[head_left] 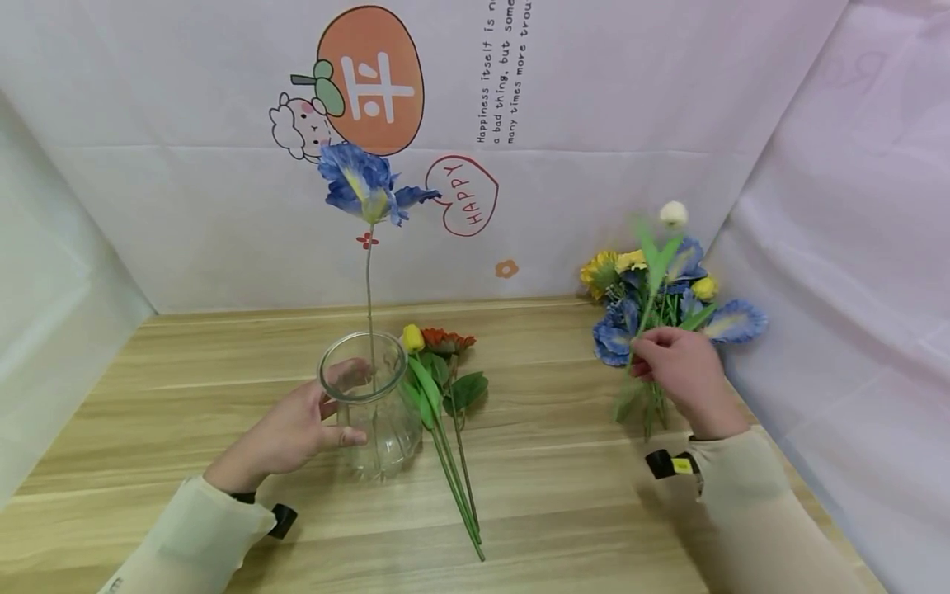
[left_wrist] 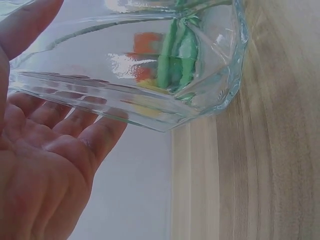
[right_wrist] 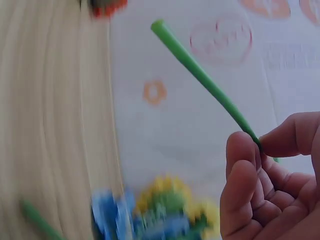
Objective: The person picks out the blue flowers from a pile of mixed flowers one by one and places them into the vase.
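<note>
Clear glass vase, head view: stands on the surface, one blue flower inside. Left hand grips its side. Right hand pinches a white flower. Step, judged: selecting a stem; next move likely calls for carrying it vasewards.

Left wrist: fingers behind glass.

Right wrist: thumb and fingertips closed on stem.

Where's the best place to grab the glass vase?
Probably round the bulging body of the glass vase, below its rim, coming from the left, as the left hand does. The yellow tulip and orange-red flower lie close on its right, and the blue flower sticks up through the top.
</note>
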`<state>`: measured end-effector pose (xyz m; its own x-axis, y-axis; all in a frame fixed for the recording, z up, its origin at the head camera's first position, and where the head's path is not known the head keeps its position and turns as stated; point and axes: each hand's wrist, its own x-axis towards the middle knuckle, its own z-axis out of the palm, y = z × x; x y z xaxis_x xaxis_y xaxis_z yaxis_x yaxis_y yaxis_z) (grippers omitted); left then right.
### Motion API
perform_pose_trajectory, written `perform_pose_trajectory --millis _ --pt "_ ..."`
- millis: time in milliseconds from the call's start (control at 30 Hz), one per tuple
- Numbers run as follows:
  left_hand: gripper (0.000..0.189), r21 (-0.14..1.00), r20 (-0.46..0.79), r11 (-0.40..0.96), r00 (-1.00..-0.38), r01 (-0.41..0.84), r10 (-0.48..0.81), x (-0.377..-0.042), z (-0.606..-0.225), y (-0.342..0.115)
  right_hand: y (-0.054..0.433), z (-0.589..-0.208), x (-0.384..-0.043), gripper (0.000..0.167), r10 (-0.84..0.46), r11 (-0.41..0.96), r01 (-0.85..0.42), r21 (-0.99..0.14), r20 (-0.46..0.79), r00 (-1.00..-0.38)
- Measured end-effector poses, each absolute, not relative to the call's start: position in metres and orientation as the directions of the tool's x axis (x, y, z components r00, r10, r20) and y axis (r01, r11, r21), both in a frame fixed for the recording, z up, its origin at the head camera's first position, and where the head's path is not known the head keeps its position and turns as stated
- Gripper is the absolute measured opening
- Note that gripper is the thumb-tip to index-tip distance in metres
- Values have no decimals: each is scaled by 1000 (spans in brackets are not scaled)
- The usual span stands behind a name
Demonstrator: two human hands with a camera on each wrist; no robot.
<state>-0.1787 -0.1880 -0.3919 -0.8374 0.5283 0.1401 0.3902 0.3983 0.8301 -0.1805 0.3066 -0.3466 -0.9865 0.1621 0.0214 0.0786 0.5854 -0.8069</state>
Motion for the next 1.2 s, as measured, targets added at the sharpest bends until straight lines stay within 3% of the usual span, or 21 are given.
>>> perform_pose_trajectory --millis 333,667,900,1200 --pt "87 834 144 396 -845 384 515 -177 -394 -188 209 -371 -178 15 -106 564 -45 -824 -19 -994" --pt "88 834 155 389 -843 391 516 -179 -394 -188 138 -394 -165 14 -371 446 -43 -894 -141 -918" --pt "87 830 164 386 -837 403 521 -180 -395 -188 118 -405 -161 16 -448 479 -48 -877 -197 -872" --pt "88 842 150 380 -842 384 518 -179 -394 -189 114 -411 -158 20 -428 522 -70 -850 -190 -884"
